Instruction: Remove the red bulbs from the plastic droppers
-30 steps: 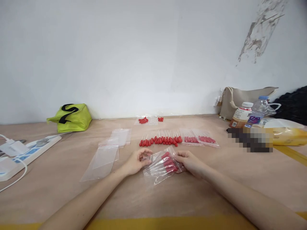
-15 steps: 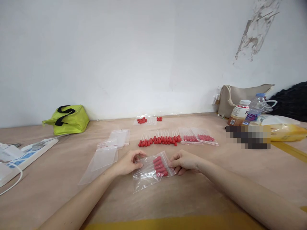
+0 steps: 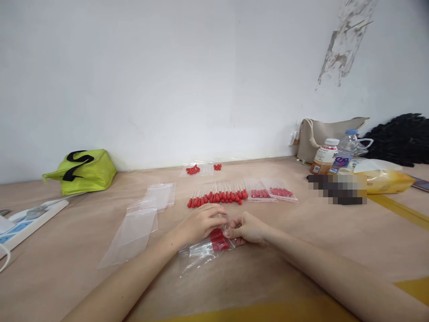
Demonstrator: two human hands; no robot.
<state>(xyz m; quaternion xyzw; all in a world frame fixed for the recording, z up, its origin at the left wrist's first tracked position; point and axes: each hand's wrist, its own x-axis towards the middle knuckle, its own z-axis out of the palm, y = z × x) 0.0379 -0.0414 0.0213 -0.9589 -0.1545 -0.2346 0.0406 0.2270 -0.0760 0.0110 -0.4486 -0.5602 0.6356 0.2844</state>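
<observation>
A clear zip bag (image 3: 196, 261) holds several droppers with red rubber bulbs (image 3: 219, 243), the bulbs lying toward its zip end at the right. My right hand (image 3: 248, 229) pinches that zip end between thumb and fingers. Reaching over the bag from the left, my left hand (image 3: 204, 221) has its fingers curled at the far corner of the same end, and it hides part of the bag. Behind both hands lies a row of loose red-bulbed droppers (image 3: 217, 197). Two filled zip bags (image 3: 259, 193) rest to the right of that row.
Flat zip bags (image 3: 132, 232) overlap on the left. Red bulbs (image 3: 193, 170) lie on plastic near the wall. A power strip (image 3: 36, 219) and a lime-green bag (image 3: 89, 172) are at left. Bottles (image 3: 325, 156), a beige bag (image 3: 306, 138) and a yellow packet (image 3: 385, 181) stand at right.
My left hand has moved from the bag's left side up and right to its zip end. My right hand still pinches that end. The view has turned slightly right.
</observation>
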